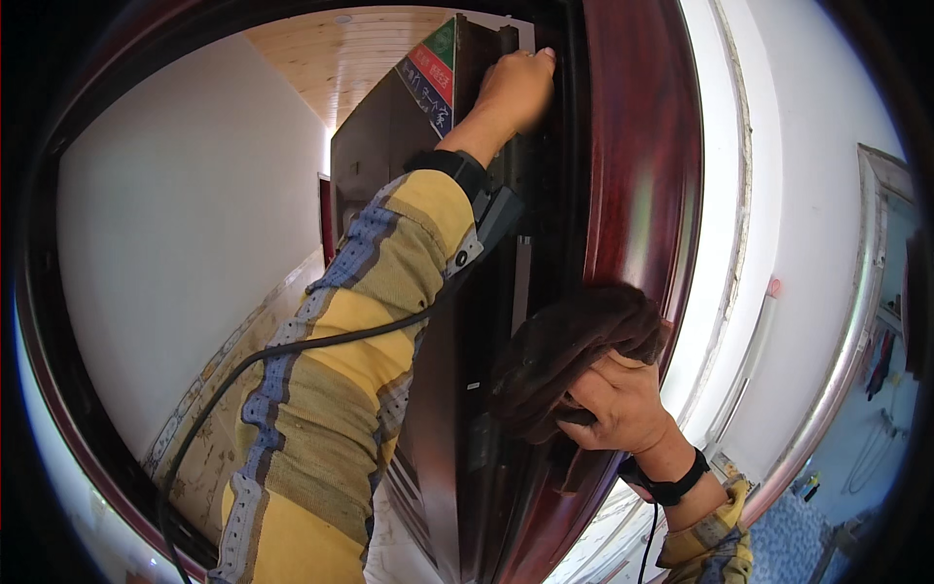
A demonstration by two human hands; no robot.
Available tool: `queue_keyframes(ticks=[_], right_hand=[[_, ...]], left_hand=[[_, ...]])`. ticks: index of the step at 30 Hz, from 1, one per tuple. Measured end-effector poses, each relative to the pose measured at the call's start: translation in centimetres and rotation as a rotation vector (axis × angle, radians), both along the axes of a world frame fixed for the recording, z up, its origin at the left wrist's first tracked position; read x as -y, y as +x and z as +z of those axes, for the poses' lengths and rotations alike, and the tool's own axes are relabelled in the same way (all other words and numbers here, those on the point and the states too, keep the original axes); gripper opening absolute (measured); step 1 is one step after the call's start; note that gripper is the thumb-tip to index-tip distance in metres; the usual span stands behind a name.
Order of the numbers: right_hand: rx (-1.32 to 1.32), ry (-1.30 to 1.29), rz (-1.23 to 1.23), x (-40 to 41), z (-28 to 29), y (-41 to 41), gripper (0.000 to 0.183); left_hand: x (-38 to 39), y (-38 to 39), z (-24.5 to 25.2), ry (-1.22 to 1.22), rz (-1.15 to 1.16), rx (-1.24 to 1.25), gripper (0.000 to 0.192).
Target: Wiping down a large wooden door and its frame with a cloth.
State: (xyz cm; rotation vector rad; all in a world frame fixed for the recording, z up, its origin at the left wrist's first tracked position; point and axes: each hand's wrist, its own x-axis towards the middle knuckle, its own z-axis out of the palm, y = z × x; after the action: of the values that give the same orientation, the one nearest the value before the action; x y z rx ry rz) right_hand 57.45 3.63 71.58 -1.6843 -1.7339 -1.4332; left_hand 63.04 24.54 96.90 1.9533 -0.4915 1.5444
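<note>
My left hand [516, 86] is raised high against the edge of a dark door [438, 306], close to the black inner side of the frame. Its fingers are curled, and what they touch is hidden behind the hand. Lower down at the right, my right hand [620, 401] grips a bunched dark brown cloth [576, 350], which lies against the dark red glossy door frame [642, 182]. Both wrists wear black straps with devices, and a black cable crosses the left yellow plaid sleeve.
A white wall [197, 160] and a wood-plank ceiling [350, 51] show through the doorway at the left. Coloured stickers [434, 73] with writing are on the door's top corner. A second doorway frame [850, 350] stands at the far right, with hanging items beyond it.
</note>
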Motion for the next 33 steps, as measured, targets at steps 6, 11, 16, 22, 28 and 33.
queue_keyframes(ticks=[6,11,16,22,28,33], right_hand=[[-0.019,0.016,-0.022,0.4,-0.2,0.4,0.037],[-0.030,0.018,-0.014,0.2,-0.1,0.6,0.037],[-0.009,0.038,-0.005,0.5,-0.3,0.5,0.037],[-0.003,0.050,-0.018,0.3,-0.5,0.8,0.038],[-0.002,0.051,-0.006,0.5,-0.4,0.5,0.035],[0.002,0.056,-0.011,0.2,-0.5,0.6,0.033]], left_hand=[[2.8,-0.7,-0.8,-0.313,-0.399,-0.151,0.029],[2.8,-0.1,-0.7,-0.471,-0.417,-0.115,0.027],[0.5,-1.0,0.3,0.337,0.432,0.383,0.039],[1.7,0.4,-1.6,-0.147,-0.342,0.107,0.033],[2.0,-1.3,-2.3,-0.364,-0.669,-0.194,0.029],[0.6,-3.4,-2.2,-0.176,-0.611,-0.364,0.032]])
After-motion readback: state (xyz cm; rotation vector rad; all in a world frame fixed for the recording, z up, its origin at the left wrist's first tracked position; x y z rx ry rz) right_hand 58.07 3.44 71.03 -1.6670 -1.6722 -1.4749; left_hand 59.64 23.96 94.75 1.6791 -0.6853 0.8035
